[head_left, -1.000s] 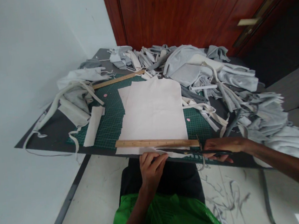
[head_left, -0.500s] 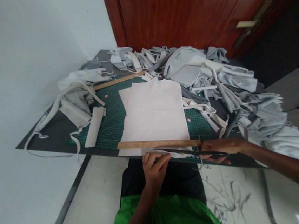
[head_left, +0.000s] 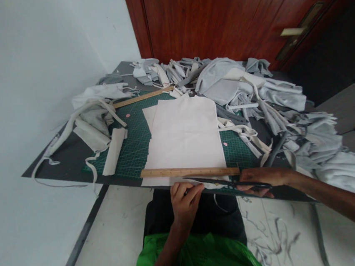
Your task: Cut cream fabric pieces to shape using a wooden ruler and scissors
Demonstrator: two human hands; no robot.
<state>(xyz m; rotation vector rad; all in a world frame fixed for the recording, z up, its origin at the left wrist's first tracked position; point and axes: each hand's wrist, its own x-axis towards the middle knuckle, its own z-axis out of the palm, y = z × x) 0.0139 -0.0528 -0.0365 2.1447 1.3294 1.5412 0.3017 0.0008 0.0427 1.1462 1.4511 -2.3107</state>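
A large pale cloth piece (head_left: 184, 136) lies flat, with a wooden ruler (head_left: 190, 172) across its near part. At the table's front edge, my left hand (head_left: 185, 201) pinches the cloth's near edge between thumb and fingers. My right hand (head_left: 260, 179) is closed round the handles of dark scissors (head_left: 215, 180). Their blades point left along the near side of the ruler, over the cloth edge, and the tip reaches just above my left fingers. Whether the blades are parted is hard to make out. A thin strip (head_left: 219, 204) hangs below the table edge between my hands.
Under the cloth is a green cutting mat (head_left: 131, 141) on a dark table (head_left: 42, 162). Grey and white scraps (head_left: 316, 136) pile up at the back and right, with more scraps (head_left: 93, 126) at left. A second ruler (head_left: 144, 97) lies behind. Offcuts (head_left: 278, 240) litter the floor.
A thin strip that hung beside the scissors near my right hand has dropped away, and one now shows lower, further left. Both hands and the scissors keep nearly the same place.
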